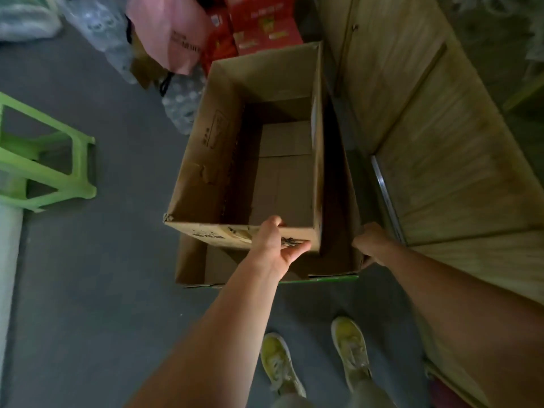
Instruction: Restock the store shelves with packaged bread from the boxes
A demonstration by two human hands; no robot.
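An open brown cardboard box (pixel 206 160) sits inside or on top of a second, wider cardboard box (pixel 191 260) with a green bottom edge, on the grey floor. The upper box shows only its bare cardboard bottom; I see no bread in it. My left hand (pixel 276 242) grips the near rim of the upper box, thumb outside and fingers over the edge. My right hand (pixel 372 244) holds the near right corner of the lower box, its fingers curled over the rim and partly hidden.
A wooden cabinet (pixel 441 142) runs along the right. A green plastic stool (pixel 44 160) stands at the left. Behind the boxes lie red cartons (pixel 265 22), a pink bag (pixel 170 30) and packs of bottled water (pixel 182 98). My yellow shoes (pixel 350 351) are just below the boxes.
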